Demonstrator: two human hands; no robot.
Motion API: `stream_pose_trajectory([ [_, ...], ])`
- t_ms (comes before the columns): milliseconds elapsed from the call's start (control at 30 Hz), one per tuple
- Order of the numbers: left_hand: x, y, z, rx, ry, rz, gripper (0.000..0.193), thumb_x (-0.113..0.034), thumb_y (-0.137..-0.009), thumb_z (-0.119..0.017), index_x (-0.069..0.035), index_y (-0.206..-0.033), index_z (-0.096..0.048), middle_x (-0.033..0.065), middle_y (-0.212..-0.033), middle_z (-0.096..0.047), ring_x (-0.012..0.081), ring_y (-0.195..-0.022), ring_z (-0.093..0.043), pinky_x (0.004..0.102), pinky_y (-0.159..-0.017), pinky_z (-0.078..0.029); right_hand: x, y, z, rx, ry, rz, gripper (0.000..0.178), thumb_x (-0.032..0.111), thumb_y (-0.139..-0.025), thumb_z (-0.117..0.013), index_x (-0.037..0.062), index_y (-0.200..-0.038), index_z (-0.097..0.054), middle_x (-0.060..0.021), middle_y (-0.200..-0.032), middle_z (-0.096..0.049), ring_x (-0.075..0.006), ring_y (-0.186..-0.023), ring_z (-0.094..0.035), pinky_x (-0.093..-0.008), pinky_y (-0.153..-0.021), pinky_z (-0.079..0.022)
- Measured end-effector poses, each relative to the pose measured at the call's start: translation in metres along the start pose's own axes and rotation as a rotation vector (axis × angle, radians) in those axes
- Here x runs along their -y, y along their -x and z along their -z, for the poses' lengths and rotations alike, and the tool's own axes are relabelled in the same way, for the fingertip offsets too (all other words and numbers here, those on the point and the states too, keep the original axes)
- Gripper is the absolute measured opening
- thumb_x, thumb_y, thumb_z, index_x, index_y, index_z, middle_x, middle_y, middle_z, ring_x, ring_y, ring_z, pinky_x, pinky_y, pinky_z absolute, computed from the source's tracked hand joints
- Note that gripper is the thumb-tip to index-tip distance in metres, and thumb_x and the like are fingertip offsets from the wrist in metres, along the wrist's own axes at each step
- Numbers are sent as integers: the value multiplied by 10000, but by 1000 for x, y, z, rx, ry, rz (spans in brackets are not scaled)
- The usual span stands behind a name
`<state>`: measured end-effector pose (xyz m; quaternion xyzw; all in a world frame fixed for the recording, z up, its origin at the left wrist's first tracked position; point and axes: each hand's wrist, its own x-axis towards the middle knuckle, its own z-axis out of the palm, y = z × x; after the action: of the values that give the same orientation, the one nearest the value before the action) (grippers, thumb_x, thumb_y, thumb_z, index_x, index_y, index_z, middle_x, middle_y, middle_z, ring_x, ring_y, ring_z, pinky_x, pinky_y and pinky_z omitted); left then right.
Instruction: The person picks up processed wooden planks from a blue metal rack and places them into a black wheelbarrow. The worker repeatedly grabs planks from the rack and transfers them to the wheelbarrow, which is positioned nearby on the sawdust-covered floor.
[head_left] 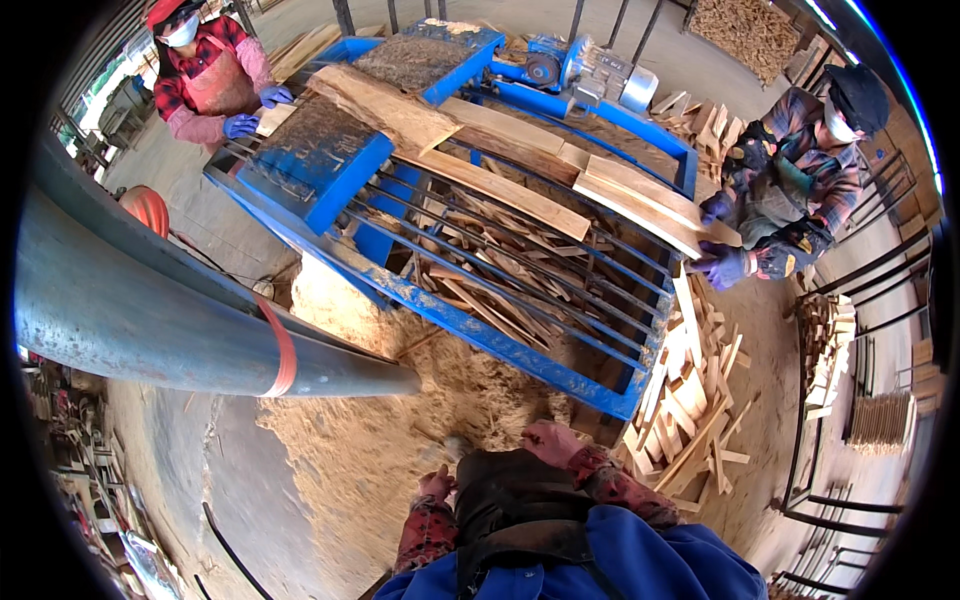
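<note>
Both gloved hands, left hand (437, 484) and right hand (551, 441), hang loose, holding nothing, above the sawdust pile (380, 440) beside the blue saw frame (500, 345) filled with wood offcuts (490, 270).

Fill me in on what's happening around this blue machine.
The wearer stands at a sawdust heap, left hand and right hand holding nothing, beside the blue machine. Two co-workers tend it: one's blue-gloved hands touch a plank at the far end, the other's purple-gloved hand grips a plank. Offcuts lie piled below.
</note>
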<state>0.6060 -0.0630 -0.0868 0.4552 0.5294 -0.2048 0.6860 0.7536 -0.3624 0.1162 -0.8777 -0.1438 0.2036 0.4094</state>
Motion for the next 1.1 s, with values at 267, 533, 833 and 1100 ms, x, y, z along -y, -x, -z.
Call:
stream_pose_trajectory([
  [267, -26, -11, 26, -10, -51, -17, 396, -245, -898, -646, 82, -1031, -467, 195, -721, -606, 327, -604, -647, 391, -444, -512, 24, 6, -10, -59, -26, -23, 203, 239, -822, -642, 49, -883, -673, -168, -804, -636, -348, -789, -626, -427, -680, -503],
  [533, -52, -10, 11, -85, -49, -18, 421, -272, -867, -690, 56, -1049, -498, 173, -768, -624, 285, -609, -646, 359, -465, -535, 5, 5, 30, -148, -111, 7, 185, 204, -827, -655, 38, -906, -670, -168, -808, -630, -344, -767, -628, -406, -671, -511],
  [833, -13, -8, -96, 89, -305, -53, 313, -298, -882, -647, 13, -884, -616, 139, -769, -654, 242, -622, -646, 383, -558, -545, 14, -6, 142, -247, -177, 103, 180, 154, -842, -661, 9, -948, -672, -145, -851, -651, -277, -752, -658, -353, -660, -523],
  [1100, -28, 45, -118, -24, -168, -51, 307, -282, -898, -630, 25, -890, -614, 145, -741, -643, 239, -647, -662, 334, -532, -534, -37, -94, 303, -719, -141, 178, 209, 146, -904, -620, -12, -1039, -645, -124, -869, -670, -174, -762, -637, -277, -704, -503],
])
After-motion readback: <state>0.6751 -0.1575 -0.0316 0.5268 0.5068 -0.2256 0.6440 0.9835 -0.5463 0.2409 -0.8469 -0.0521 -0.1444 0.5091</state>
